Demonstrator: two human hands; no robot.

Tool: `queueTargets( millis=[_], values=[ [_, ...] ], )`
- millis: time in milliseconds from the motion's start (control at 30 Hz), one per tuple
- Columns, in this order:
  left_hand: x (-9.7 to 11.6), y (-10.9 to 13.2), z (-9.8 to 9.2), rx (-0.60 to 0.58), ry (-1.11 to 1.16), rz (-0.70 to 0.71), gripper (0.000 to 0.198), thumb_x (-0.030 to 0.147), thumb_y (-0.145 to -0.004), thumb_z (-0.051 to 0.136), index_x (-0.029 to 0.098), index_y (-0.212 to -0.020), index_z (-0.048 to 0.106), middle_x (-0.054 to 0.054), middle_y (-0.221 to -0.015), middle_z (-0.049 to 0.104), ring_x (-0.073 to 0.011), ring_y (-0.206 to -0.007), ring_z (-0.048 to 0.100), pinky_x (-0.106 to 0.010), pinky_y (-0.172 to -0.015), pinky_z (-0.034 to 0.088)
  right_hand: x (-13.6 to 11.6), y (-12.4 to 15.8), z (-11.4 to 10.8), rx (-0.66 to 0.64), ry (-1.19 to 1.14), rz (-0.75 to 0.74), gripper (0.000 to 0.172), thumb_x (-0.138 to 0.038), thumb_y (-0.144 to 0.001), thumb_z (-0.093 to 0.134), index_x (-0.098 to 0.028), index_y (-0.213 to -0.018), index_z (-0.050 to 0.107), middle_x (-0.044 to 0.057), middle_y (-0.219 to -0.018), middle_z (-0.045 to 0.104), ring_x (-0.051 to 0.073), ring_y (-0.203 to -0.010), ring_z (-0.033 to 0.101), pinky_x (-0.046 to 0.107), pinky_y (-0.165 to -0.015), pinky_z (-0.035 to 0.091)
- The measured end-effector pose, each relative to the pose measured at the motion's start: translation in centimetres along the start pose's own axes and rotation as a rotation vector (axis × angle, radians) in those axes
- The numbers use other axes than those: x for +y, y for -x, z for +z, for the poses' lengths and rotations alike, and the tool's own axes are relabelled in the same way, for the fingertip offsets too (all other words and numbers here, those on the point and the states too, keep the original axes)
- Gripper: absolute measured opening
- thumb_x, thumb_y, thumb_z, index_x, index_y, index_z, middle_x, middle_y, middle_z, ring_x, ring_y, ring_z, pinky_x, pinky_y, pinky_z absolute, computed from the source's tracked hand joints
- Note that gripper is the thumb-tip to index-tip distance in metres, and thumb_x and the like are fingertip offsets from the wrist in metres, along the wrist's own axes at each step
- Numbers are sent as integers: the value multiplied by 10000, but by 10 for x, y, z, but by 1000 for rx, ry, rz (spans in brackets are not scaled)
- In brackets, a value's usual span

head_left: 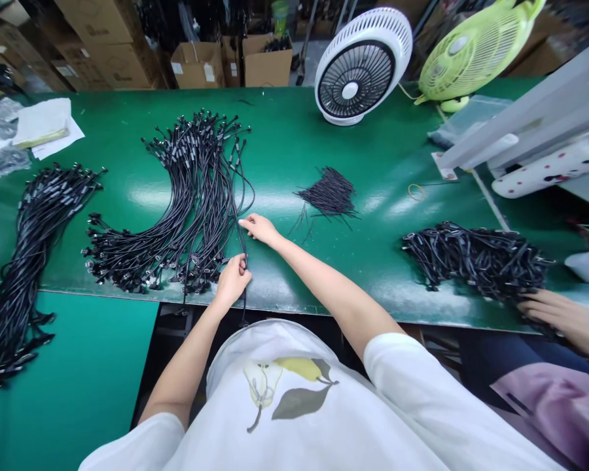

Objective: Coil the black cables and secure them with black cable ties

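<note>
My left hand (233, 280) is closed round a black cable (241, 239) near the front edge of the green table. A little farther up, my right hand (258, 227) pinches at the same cable. One end of it hangs down past the table edge. Just left of both hands spreads a big fanned pile of black cables (196, 190), with connectors at both ends and grey sleeves near the far end. To the right of my hands lies a heap of short thin black ties (330, 192), a few of them strewn loose.
Another cable bundle (44, 222) hangs over the table's left edge. At right, a co-worker's hand (559, 317) touches bundled black cables (471, 258). A white fan (358, 72) and a green fan (466, 55) stand at the back; a metal post (520, 104) rises at right.
</note>
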State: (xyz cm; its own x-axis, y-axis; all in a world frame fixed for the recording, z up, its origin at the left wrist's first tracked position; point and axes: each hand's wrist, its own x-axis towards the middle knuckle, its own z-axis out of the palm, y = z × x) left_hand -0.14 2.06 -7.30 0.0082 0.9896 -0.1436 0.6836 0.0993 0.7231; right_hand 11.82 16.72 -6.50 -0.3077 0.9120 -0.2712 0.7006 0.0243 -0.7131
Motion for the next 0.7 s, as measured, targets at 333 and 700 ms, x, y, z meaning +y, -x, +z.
queueTargets(
  millis=[333, 700],
  values=[
    [10, -2, 7, 43, 56, 50, 369, 202, -833, 530, 185, -1194, 606, -105, -1121, 529, -246, -1089, 543, -424, -1008, 431, -12, -40, -13, 37, 99, -17, 306, -372, -950, 447, -144, -951, 651, 97, -988, 701, 174, -887, 605, 250, -772, 408],
    [3, -5, 25, -152, 791, -114, 514, 392, -866, 575, 155, -1304, 452, -84, -984, 618, -156, -827, 615, -333, -810, 495, -21, -27, -28, 110, 12, -80, 209, -250, -939, 409, -156, -835, 564, 43, -736, 649, 141, -693, 606, 237, -676, 443]
  ],
)
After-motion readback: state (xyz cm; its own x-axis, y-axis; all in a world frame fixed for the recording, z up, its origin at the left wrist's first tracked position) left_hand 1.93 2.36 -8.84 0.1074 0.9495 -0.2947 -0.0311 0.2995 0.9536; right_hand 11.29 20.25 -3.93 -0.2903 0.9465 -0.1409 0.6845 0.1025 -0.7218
